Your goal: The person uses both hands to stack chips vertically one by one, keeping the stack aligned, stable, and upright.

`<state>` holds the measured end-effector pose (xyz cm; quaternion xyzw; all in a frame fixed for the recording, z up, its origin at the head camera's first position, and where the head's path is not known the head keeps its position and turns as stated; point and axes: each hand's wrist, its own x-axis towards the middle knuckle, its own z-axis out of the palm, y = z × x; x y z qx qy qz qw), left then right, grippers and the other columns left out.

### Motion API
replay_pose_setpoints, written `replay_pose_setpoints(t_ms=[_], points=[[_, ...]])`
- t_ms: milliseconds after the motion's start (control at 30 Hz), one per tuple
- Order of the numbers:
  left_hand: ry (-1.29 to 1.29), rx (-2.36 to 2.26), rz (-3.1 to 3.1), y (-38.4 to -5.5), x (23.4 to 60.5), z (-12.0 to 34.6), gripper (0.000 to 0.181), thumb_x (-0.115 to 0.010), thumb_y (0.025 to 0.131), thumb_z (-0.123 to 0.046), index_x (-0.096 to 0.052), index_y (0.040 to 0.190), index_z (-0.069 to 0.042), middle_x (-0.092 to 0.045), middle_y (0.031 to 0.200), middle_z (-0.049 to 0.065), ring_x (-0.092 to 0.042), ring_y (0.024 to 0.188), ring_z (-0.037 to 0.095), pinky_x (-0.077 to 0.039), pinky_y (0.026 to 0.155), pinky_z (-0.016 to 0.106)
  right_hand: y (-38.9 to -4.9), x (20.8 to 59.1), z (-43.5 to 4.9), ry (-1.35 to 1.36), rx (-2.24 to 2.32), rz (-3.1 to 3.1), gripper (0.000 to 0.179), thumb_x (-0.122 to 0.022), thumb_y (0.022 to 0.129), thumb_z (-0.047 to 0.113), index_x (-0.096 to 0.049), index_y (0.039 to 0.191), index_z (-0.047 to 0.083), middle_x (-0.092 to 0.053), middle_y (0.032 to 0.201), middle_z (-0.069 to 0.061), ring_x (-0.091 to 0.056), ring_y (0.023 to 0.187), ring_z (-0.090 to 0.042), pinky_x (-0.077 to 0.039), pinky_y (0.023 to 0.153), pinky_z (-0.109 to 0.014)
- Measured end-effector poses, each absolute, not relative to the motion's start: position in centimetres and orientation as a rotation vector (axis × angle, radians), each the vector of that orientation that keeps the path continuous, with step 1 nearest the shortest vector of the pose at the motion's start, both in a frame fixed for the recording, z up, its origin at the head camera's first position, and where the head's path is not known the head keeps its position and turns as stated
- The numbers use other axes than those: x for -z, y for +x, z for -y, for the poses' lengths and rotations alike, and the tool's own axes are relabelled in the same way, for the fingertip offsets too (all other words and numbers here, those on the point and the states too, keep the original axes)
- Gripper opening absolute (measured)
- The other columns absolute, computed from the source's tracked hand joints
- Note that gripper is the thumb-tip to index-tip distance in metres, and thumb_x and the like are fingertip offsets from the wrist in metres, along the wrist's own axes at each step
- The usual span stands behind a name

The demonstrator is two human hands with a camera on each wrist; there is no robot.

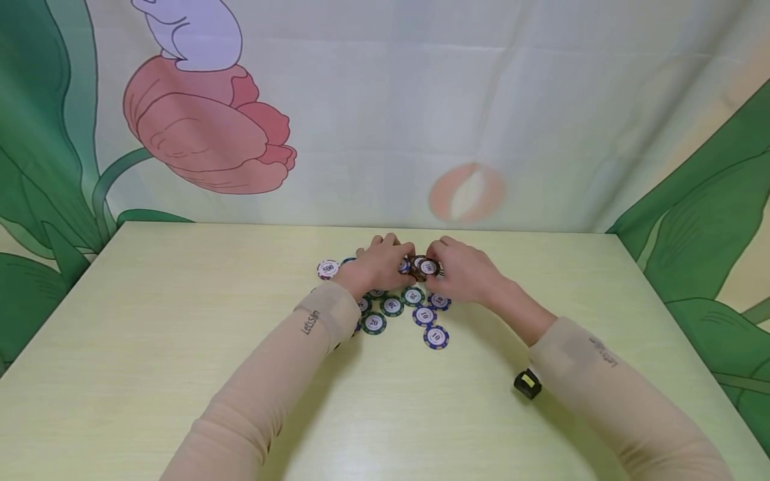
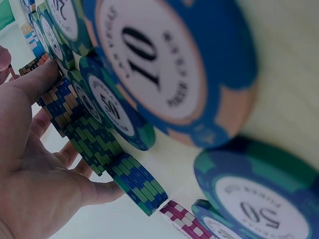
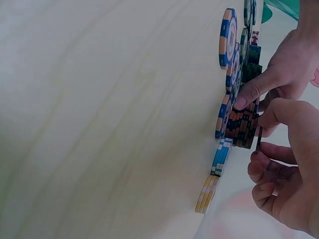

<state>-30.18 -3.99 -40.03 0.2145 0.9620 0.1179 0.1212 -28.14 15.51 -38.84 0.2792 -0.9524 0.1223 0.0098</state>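
Note:
Several stacks of poker chips stand in a row. My left hand (image 1: 381, 264) spans them, its thumb in front of a blue-and-tan stack (image 2: 62, 102) and its fingers spread behind the stacks. They lie behind a green stack (image 2: 92, 142) and a blue-green stack (image 2: 137, 184). My right hand (image 1: 463, 270) pinches a dark poker chip (image 3: 258, 138) on edge between thumb and fingers, right beside the top of a brown-black stack (image 3: 242, 130). Loose chips lie flat before the stacks, among them a green 20 chip (image 1: 374, 323) and a blue 10 chip (image 1: 436, 337).
A light-blue stack (image 3: 221, 157) and a yellow stack (image 3: 207, 194) stand at the row's right end, largely hidden by my right hand in the head view. A purple-white 500 chip (image 1: 328, 269) tops the left end. A small black object (image 1: 527, 384) is beside my right sleeve.

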Motion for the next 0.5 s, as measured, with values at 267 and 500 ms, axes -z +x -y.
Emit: replay_pose_setpoints(t_ms=[267, 500], points=[[0.62, -0.341, -2.812, -30.19, 40.06, 3.98, 0.048, -0.068, 0.099, -0.043, -0.054, 0.141, -0.024, -0.044, 0.144, 0.012, -0.04, 0.13, 0.033, -0.039, 0.102, 0.063, -28.45, 39.09, -15.06, 0.846, -0.353, 2.966, 0.034, -0.072, 0.088, 0.022, -0.067, 0.115, 0.002, -0.062, 0.103, -0.007, -0.061, 0.085, -0.022, -0.055, 0.071, -0.041], [0.622, -0.335, -2.812, -30.12, 39.92, 4.02, 0.048, -0.067, 0.099, -0.043, -0.054, 0.141, -0.024, -0.043, 0.144, 0.012, -0.04, 0.13, 0.033, -0.038, 0.103, 0.064, -28.58, 39.35, -14.89, 0.858, -0.361, 2.949, 0.032, -0.069, 0.094, 0.024, -0.069, 0.118, 0.002, -0.065, 0.106, -0.009, -0.063, 0.088, -0.023, -0.056, 0.073, -0.042]])
